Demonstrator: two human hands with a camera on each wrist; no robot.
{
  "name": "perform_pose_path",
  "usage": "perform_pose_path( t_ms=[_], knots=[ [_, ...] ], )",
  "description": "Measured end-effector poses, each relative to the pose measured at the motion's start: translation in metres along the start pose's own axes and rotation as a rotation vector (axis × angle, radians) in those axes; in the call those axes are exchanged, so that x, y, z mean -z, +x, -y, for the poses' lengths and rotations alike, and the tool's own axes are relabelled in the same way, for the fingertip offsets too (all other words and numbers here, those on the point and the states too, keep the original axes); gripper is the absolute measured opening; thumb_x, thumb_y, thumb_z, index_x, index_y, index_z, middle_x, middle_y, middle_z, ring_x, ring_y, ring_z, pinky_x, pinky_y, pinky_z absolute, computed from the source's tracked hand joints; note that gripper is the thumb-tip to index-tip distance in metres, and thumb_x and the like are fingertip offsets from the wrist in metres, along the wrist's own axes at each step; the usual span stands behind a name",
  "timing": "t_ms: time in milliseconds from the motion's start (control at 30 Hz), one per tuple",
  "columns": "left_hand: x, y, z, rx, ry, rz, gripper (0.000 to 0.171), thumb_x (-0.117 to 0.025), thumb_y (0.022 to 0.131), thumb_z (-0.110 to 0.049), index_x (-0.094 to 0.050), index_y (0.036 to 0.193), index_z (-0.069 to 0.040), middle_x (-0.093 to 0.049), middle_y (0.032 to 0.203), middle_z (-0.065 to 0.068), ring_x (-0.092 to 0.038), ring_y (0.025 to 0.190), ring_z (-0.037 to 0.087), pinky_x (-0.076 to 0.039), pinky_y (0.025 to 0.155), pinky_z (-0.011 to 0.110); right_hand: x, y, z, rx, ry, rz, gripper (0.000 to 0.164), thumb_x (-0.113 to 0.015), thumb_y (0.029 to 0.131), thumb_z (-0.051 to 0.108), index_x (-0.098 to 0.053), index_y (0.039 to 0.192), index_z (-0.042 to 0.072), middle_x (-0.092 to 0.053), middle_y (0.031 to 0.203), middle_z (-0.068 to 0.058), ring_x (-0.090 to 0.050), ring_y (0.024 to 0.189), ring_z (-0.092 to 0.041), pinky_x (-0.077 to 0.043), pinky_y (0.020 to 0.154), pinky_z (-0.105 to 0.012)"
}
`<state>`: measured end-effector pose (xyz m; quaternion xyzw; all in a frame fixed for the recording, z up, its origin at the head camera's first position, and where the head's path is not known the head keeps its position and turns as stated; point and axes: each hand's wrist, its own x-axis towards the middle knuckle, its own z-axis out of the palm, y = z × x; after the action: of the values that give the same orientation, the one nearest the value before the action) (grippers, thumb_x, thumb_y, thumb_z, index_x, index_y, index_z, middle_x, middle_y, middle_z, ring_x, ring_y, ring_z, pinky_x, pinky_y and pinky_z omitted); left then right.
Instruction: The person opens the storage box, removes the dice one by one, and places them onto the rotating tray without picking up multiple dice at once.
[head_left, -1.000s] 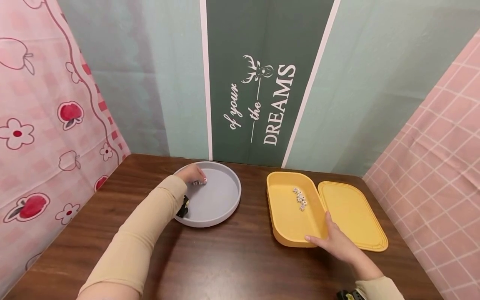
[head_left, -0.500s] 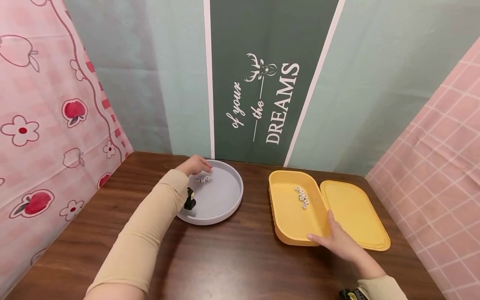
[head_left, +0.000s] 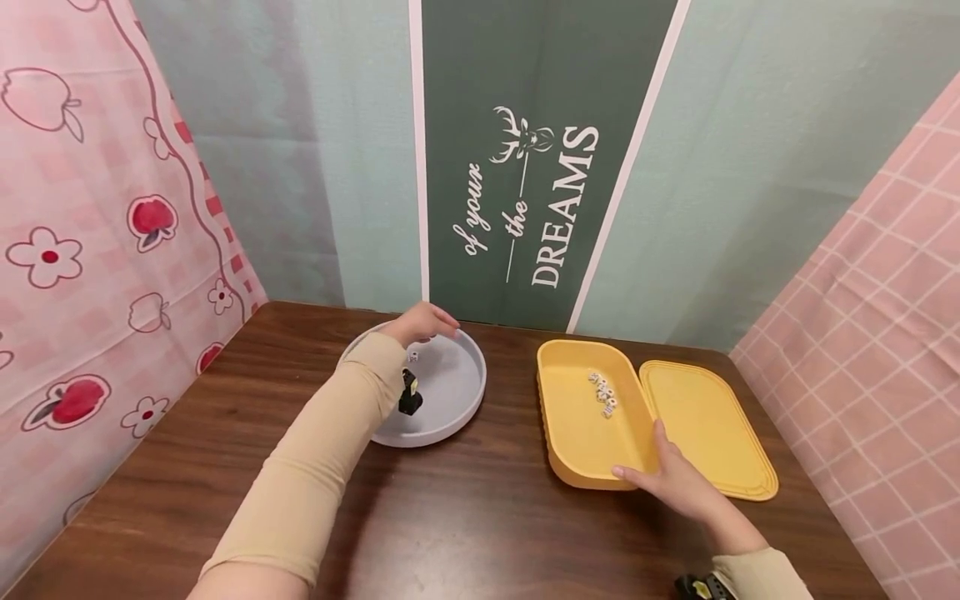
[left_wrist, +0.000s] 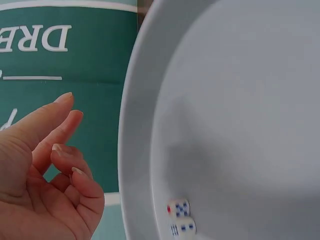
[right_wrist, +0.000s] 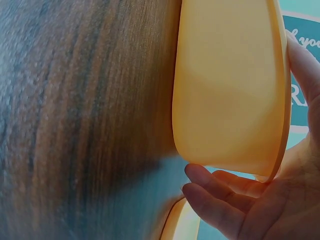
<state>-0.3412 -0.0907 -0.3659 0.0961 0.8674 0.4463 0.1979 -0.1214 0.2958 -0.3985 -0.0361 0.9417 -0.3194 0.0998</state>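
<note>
My left hand is over the far rim of the round grey tray. In the left wrist view its thumb and a finger stretch out, the other fingers curl loosely, and nothing shows in it. Two white dice lie in the tray near its wall; in the head view one die shows beside my wrist, the rest hidden by the arm. My right hand grips the near right corner of a yellow box, thumb at the rim and fingers round the outside. Several dice lie inside the box.
A flat yellow lid lies right of the box on the dark wooden table. Printed cloths hang behind and on both sides. A black wrist device sits on my left wrist, low over the tray.
My left hand lets go of a die beside others in the tray, then rises and moves right toward the far rim. My right hand stays on the box.
</note>
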Motion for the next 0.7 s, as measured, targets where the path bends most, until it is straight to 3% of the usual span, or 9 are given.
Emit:
perform_pose_path(
  t_ms=[133,200,300,433,700],
  knots=[
    [-0.013,-0.003,-0.014,0.008,-0.015,-0.014,0.027,-0.068,0.084,-0.016,-0.070,0.109,-0.007,-0.062,0.116,0.005,-0.051,0.100,0.020,-0.042,0.089,0.042,0.000,0.001,0.000,-0.002,-0.004,0.006,0.114,-0.070,0.081,0.039,0.010,0.135,-0.022,-0.005,0.136,-0.049,-0.013,0.127,-0.056,-0.017,0.101,-0.062],
    [-0.019,-0.001,-0.019,-0.012,-0.013,-0.020,0.026,-0.068,0.084,-0.016,-0.070,0.108,-0.006,-0.063,0.113,0.004,-0.051,0.095,0.017,-0.043,0.087,0.041,0.000,0.001,-0.001,0.004,-0.006,0.002,0.114,-0.070,0.081,0.039,0.010,0.135,-0.022,-0.004,0.136,-0.049,-0.013,0.127,-0.056,-0.017,0.101,-0.062],
    [-0.028,0.003,-0.024,-0.035,-0.003,-0.007,0.026,-0.069,0.084,-0.017,-0.070,0.107,-0.005,-0.064,0.103,0.006,-0.047,0.070,0.012,-0.044,0.066,0.029,0.001,0.001,-0.002,0.010,-0.003,-0.004,0.114,-0.070,0.081,0.038,0.010,0.135,-0.022,-0.004,0.136,-0.049,-0.013,0.128,-0.056,-0.018,0.101,-0.062],
    [-0.038,0.010,-0.031,-0.035,0.005,0.027,0.025,-0.071,0.083,-0.018,-0.071,0.106,-0.006,-0.063,0.089,0.008,-0.029,0.045,0.007,-0.029,0.046,0.021,0.001,0.000,-0.001,0.009,-0.004,-0.003,0.114,-0.070,0.081,0.038,0.009,0.135,-0.023,-0.005,0.136,-0.049,-0.015,0.127,-0.056,-0.018,0.100,-0.062],
    [-0.049,0.012,-0.043,-0.037,-0.011,0.024,0.024,-0.071,0.082,-0.019,-0.072,0.104,-0.010,-0.057,0.075,-0.003,-0.031,0.046,0.008,-0.031,0.047,0.023,0.002,0.000,-0.001,0.003,0.002,0.016,0.113,-0.069,0.082,0.038,0.012,0.134,-0.022,-0.003,0.136,-0.049,-0.012,0.127,-0.056,-0.018,0.100,-0.062]
  ],
)
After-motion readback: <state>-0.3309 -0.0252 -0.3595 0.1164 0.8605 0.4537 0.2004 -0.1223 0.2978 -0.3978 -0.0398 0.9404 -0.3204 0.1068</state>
